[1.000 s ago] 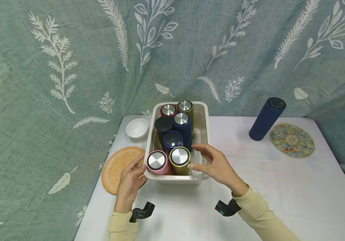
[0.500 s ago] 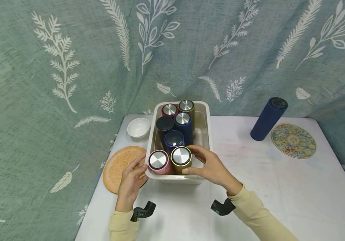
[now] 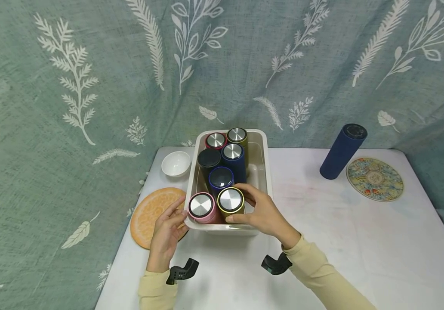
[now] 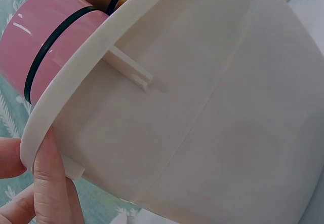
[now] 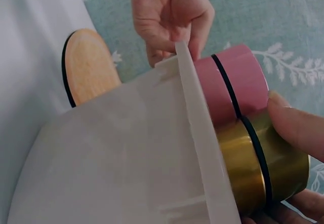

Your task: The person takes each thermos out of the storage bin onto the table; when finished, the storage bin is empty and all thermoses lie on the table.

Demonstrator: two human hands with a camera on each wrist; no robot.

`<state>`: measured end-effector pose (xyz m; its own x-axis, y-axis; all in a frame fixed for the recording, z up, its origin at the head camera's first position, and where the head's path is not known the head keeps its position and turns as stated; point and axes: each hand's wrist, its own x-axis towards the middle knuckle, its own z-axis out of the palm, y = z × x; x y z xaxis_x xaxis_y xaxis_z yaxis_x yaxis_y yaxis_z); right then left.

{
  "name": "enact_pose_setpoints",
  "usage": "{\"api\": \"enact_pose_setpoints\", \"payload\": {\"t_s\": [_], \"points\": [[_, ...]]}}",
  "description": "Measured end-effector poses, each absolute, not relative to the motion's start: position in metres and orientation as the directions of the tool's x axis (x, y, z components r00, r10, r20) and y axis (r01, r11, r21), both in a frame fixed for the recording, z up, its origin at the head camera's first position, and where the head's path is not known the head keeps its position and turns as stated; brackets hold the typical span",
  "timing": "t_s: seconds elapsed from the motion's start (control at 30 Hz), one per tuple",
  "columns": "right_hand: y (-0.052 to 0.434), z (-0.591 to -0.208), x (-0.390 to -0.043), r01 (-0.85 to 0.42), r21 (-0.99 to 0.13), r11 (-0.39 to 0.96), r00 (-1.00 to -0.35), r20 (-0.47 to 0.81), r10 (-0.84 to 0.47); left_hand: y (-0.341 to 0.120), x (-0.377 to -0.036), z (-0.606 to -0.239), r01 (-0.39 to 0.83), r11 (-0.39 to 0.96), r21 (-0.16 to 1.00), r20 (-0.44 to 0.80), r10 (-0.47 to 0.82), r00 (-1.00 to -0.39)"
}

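A white bin (image 3: 267,172) on the table holds several upright flasks. At its front stand a pink flask (image 3: 200,206) and a gold flask (image 3: 230,200), both with steel lids. My right hand (image 3: 241,206) is curled round the gold flask's top, thumb in front and fingers behind it. In the right wrist view a fingertip (image 5: 296,125) presses on the gold flask (image 5: 253,168) next to the pink one (image 5: 233,82). My left hand (image 3: 172,218) holds the bin's front left corner; its fingers (image 4: 48,183) sit under the rim (image 4: 76,77).
A small white bowl (image 3: 176,164) and an orange round mat (image 3: 150,213) lie left of the bin. On the right stand a dark blue flask (image 3: 342,151) and a patterned round coaster (image 3: 374,179). A leaf-print curtain hangs behind the table (image 3: 342,245).
My right hand moved left from beside the bin's right wall and closed round the gold flask's top. The left hand stayed at the bin's corner.
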<state>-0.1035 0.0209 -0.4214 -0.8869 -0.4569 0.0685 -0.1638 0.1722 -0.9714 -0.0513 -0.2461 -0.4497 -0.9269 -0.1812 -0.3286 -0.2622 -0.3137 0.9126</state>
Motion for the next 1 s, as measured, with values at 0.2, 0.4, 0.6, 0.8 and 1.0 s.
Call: {"api": "enact_pose_setpoints", "payload": {"t_s": [0.2, 0.4, 0.6, 0.8, 1.0], "points": [[0.0180, -0.4206, -0.1005, -0.150, -0.973, 0.177, -0.892, 0.055, -0.449, -0.2463, -0.0509, -0.4497, -0.260, -0.318, 0.912, -0.326, -0.176, -0.929], [0.0180, -0.4202, -0.0992, -0.185, -0.965, 0.184, -0.890, 0.085, -0.448, -0.2463, -0.0508, -0.4503, -0.257, -0.323, 0.911, -0.324, -0.174, -0.930], [0.0181, -0.4208, -0.0990, -0.208, -0.962, 0.178, -0.888, 0.109, -0.447, -0.2467, -0.0505, -0.4504, -0.260, -0.320, 0.911, -0.325, -0.170, -0.930], [0.0186, -0.4240, -0.0996, -0.195, -0.970, 0.145, -0.887, 0.111, -0.448, -0.2487, -0.0503, -0.4509, -0.255, -0.341, 0.905, -0.323, -0.159, -0.933], [0.0227, -0.4275, -0.0991, -0.204, -0.970, 0.130, -0.891, 0.129, -0.435, -0.2495, -0.0507, -0.4519, -0.254, -0.350, 0.901, -0.318, -0.139, -0.938]]}}
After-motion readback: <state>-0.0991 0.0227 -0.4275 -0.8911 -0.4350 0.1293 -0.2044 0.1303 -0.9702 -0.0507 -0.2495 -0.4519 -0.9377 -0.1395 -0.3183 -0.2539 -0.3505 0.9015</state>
